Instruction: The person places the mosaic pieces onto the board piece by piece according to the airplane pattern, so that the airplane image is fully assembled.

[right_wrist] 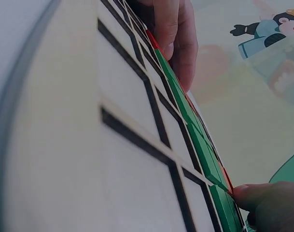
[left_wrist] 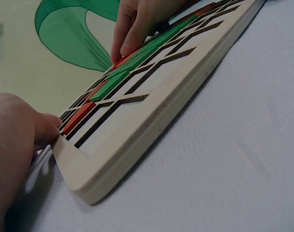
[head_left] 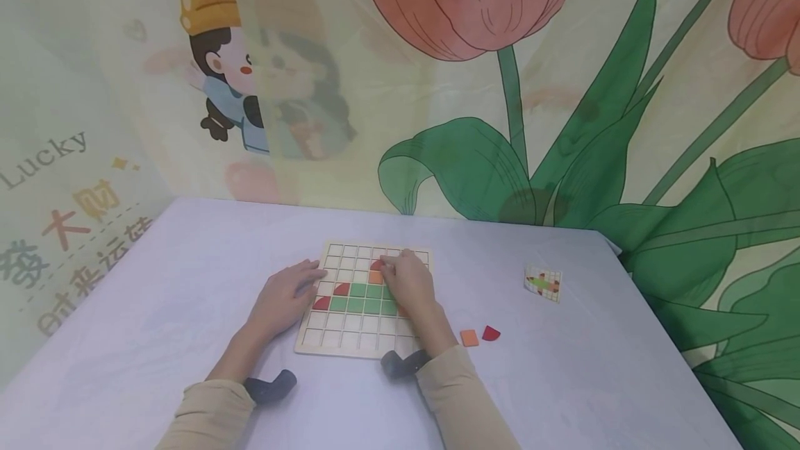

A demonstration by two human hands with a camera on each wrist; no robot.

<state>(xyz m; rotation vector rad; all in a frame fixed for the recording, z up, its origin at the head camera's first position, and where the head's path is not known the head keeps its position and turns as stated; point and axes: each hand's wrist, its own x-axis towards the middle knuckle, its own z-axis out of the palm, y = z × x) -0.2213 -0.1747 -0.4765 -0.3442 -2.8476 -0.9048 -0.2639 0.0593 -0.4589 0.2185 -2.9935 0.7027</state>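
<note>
A pale wooden grid board (head_left: 350,346) lies on the table, with green square tiles (head_left: 356,305) and red and orange tiles set in its cells. My left hand (head_left: 284,301) rests along the board's left edge, fingers fairly straight, close to a red quarter-circle tile (head_left: 321,303). Over the upper right of the grid, my right hand (head_left: 409,280) pinches another red quarter-circle tile (head_left: 376,265) between thumb and fingertips, just above an orange square tile (head_left: 375,276). In the left wrist view, the right thumb and finger (left_wrist: 126,41) point down at the tiles. My right hand hides part of the board.
Right of the board lie a loose orange square tile (head_left: 469,337) and a loose red quarter-circle tile (head_left: 491,333). Farther right is a small picture card (head_left: 544,283) showing a coloured grid pattern. A printed curtain (head_left: 350,179) hangs behind the white-covered table (head_left: 206,262).
</note>
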